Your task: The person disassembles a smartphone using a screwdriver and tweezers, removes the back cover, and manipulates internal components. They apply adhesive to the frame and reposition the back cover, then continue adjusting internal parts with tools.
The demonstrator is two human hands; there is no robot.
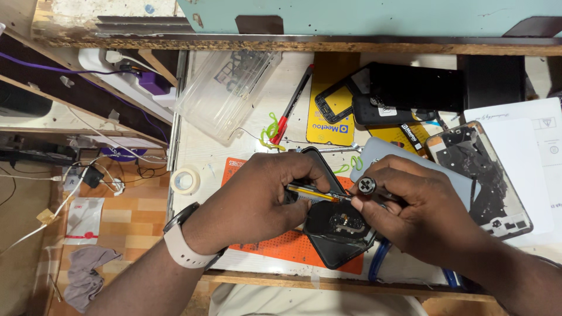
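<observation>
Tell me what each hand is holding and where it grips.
The left hand pinches yellow tweezers at the near end, resting on the opened phone. The right hand grips a screwdriver by its handle.

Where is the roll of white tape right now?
The roll of white tape lies on the white bench's left edge, just left of the orange mat and the left hand.

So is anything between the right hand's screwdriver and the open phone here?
Nothing visible. The right hand holds the screwdriver over the open phone; the left hand steadies the phone and holds yellow tweezers alongside. The tip's contact point cannot be made out.
</observation>
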